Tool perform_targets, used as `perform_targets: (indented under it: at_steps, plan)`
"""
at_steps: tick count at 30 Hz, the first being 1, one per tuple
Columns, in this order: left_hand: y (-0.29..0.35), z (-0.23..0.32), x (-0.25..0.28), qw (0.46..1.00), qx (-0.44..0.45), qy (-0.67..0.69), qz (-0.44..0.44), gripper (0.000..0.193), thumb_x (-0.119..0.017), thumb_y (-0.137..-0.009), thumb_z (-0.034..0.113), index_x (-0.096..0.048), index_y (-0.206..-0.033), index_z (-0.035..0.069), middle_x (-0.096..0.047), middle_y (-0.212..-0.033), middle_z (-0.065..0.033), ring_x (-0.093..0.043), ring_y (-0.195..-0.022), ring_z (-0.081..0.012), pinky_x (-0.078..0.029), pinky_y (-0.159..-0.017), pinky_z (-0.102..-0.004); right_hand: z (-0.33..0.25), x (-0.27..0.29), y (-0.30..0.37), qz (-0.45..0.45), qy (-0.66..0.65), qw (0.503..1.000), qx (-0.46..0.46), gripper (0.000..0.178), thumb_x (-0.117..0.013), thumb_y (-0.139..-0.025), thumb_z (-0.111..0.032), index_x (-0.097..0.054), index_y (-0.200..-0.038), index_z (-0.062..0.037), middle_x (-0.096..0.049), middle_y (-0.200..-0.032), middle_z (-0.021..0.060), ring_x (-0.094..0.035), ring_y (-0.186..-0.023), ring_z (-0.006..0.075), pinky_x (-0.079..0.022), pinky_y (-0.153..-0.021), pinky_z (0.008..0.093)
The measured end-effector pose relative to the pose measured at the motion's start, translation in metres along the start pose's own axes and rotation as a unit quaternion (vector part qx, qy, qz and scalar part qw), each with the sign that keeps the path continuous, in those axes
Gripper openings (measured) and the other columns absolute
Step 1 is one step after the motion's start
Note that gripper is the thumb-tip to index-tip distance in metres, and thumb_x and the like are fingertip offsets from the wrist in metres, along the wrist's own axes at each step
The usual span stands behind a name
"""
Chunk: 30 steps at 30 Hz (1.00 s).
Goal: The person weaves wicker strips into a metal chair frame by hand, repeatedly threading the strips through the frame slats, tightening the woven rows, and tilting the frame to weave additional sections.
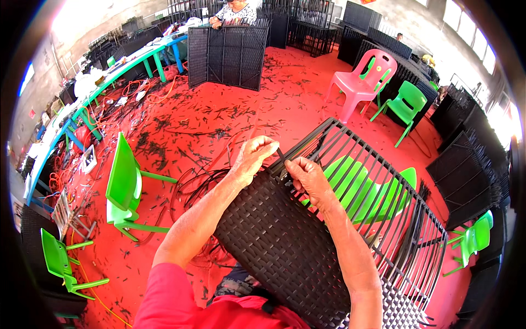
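A dark woven panel on a black slatted frame lies across in front of me, its near part woven and its far part bare bars. At the panel's top edge, a short length of black flat weaving strip spans the gap between my hands. My left hand is closed, thumb and forefinger pinching the strip's upper end. Pinched fingers of my right hand hold its lower end, just above the woven edge. Loose black strips trail to the floor beside my left forearm.
Beneath the frame stands a green chair; another green chair is at left. A pink chair is farther back. Black scraps litter the red floor. A person stands behind a dark woven panel. A long table curves along the left.
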<state>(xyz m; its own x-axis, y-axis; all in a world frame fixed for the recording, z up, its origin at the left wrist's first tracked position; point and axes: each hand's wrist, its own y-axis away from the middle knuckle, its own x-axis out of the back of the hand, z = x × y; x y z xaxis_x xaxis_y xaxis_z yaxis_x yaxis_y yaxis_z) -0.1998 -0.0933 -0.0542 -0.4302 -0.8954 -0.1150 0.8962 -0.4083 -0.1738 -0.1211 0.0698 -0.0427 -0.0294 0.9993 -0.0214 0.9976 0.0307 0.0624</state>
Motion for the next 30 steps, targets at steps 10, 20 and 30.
perform_targets:
  at_steps: [10, 20, 30]
  plan:
    - [-0.001, -0.014, 0.008, 0.975, 0.061, -0.214, -0.026, 0.015, -0.055, -0.084, 0.01, -0.06, -0.095, 0.001, -0.062, -0.082, -0.0024, -0.055, -0.073, -0.0079, -0.045, -0.067, -0.0236, 0.002, 0.005, -0.001, -0.018, -0.021, 0.997, -0.077, 0.02, -0.059, -0.081, -0.022, -0.049, -0.067, -0.0105, -0.042, -0.055, -0.0058, -0.037, -0.042, 0.0032, -0.026, -0.036, 0.0188]
    - [-0.005, -0.013, 0.004, 0.965, 0.117, -0.235, -0.008, 0.018, -0.058, -0.083, 0.017, -0.063, -0.087, 0.0, -0.06, -0.074, -0.0019, -0.053, -0.066, -0.008, -0.043, -0.061, -0.0237, 0.01, 0.005, -0.008, 0.009, 0.066, 0.996, -0.056, 0.031, -0.062, -0.08, -0.034, -0.056, -0.072, -0.0048, -0.041, -0.052, -0.0045, -0.038, -0.043, 0.0052, -0.028, -0.038, 0.0211]
    - [-0.014, -0.011, 0.031, 0.982, 0.088, -0.093, 0.137, 0.016, -0.057, -0.084, 0.021, -0.054, -0.084, 0.005, -0.06, -0.073, -0.0049, -0.056, -0.062, -0.0124, -0.047, -0.054, -0.0276, -0.008, -0.004, 0.017, 0.08, 0.055, 0.994, 0.042, 0.026, -0.056, -0.086, -0.028, -0.058, -0.09, -0.0022, -0.051, -0.067, -0.0017, -0.047, -0.05, 0.0039, -0.037, -0.045, 0.0186]
